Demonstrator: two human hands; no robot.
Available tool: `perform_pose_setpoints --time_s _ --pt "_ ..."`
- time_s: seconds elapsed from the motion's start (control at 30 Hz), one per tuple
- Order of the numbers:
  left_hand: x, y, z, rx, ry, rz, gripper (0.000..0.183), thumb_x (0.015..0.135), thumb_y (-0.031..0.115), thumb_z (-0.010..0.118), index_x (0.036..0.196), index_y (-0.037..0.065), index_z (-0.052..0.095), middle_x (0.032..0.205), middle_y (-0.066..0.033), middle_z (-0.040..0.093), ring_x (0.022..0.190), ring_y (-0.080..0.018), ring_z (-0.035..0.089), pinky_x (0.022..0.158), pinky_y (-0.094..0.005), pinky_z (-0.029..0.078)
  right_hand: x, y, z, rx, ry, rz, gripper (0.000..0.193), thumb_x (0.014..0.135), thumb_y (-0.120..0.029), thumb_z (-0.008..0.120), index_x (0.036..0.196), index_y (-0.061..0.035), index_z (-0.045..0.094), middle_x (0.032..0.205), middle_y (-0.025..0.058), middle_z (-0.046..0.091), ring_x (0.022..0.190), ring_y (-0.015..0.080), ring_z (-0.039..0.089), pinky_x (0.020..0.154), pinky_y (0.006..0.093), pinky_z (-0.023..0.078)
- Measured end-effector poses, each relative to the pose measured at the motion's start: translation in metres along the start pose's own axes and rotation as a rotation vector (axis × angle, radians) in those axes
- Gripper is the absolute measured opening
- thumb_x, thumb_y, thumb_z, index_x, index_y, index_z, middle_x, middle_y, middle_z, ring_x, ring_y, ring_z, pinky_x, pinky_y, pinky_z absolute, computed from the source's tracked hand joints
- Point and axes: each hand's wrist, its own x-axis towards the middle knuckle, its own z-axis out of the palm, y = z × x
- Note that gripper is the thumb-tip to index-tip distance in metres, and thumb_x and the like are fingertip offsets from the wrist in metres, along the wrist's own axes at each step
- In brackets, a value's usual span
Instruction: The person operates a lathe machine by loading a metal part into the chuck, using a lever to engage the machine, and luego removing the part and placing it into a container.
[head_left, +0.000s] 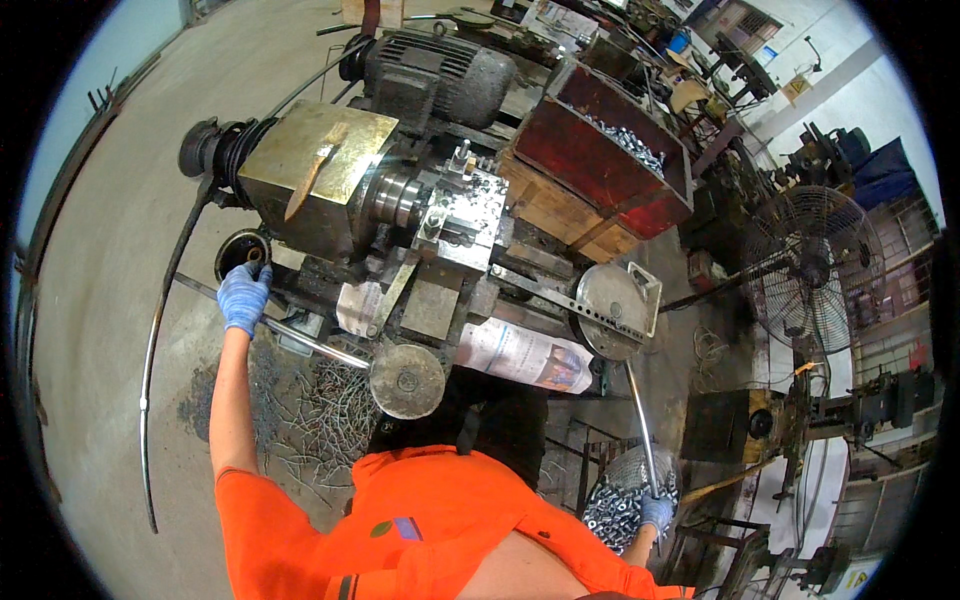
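Note:
My left hand (243, 298), in a blue-and-white glove, reaches to a round black bowl (229, 244) beside the lathe-like machine. Its fingers are bent together at the bowl's near rim; whatever they hold is hidden. A long metal rod (318, 347) runs just below this hand. At lower right, my gloved right hand (655, 512) is closed round the lower end of a steel lever (642, 430), which slants down from a round plate (612, 308). Beside that hand is a mesh basket (655, 468) full of small metal parts (612, 510). The machine's bright metal slide (468, 215) and spindle (395, 198) lie ahead.
A wooden-handled brush (310, 183) lies on the machine's headstock (270, 160), with a motor (440, 80) behind. A red bin (600, 150) of metal parts stands farther right. There are also a large fan (815, 265), a round grey disc (407, 381) near my waist and floor shavings (325, 425).

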Motion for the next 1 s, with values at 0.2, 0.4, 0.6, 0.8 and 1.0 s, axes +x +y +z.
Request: perform_pose_setpoints --time_s 0.2,0.4,0.6,0.8,1.0 --pt "0.001 0.003 -0.002 -0.01 -0.035 -0.009 0.031 0.08 0.038 0.06 0.091 0.01 0.069 0.088 -0.0155 0.065 0.085 -0.0326 0.061 0.076 -0.0416 0.048 0.014 0.015 0.018 -0.008 0.014 -0.011 0.049 0.061 -0.032 0.069 0.097 0.0013 0.066 0.1 0.0264 0.062 0.097 0.0375 0.06 0.088 0.0387 0.046" --pt "0.003 -0.002 0.001 0.026 -0.055 -0.006 0.032 0.081 0.036 0.06 0.098 0.01 0.068 0.09 -0.0134 0.067 0.084 -0.0307 0.064 0.074 -0.039 0.049 0.0 0.004 0.005 0.024 -0.019 -0.011 0.049 0.061 -0.033 0.071 0.096 0.0006 0.066 0.1 0.0258 0.062 0.096 0.0373 0.061 0.088 0.0383 0.046" --pt "0.002 0.0 0.0 -0.023 -0.048 -0.011 0.032 0.081 0.038 0.06 0.092 0.01 0.068 0.087 -0.0154 0.065 0.084 -0.0329 0.061 0.074 -0.0423 0.048 -0.003 0.004 0.008 -0.01 0.001 0.009 0.047 0.062 -0.034 0.072 0.096 -0.001 0.067 0.101 0.0243 0.062 0.099 0.0361 0.06 0.089 0.038 0.046" --pt "0.002 -0.004 0.003 -0.015 -0.036 -0.012 0.033 0.081 0.039 0.059 0.092 0.01 0.068 0.087 -0.0156 0.065 0.083 -0.0332 0.062 0.073 -0.0424 0.048 -0.012 -0.004 -0.003 -0.029 -0.009 0.011 0.048 0.061 -0.037 0.072 0.094 -0.0022 0.068 0.097 0.0233 0.064 0.095 0.036 0.061 0.086 0.0396 0.047" --pt "0.003 -0.002 0.002 -0.001 -0.048 -0.022 0.033 0.081 0.04 0.059 0.093 0.01 0.068 0.087 -0.0153 0.065 0.083 -0.0329 0.062 0.073 -0.0421 0.048 0.008 0.017 0.026 -0.046 0.044 0.006 0.047 0.06 -0.038 0.073 0.09 -0.0031 0.068 0.093 0.023 0.064 0.09 0.0367 0.062 0.083 0.0405 0.049"
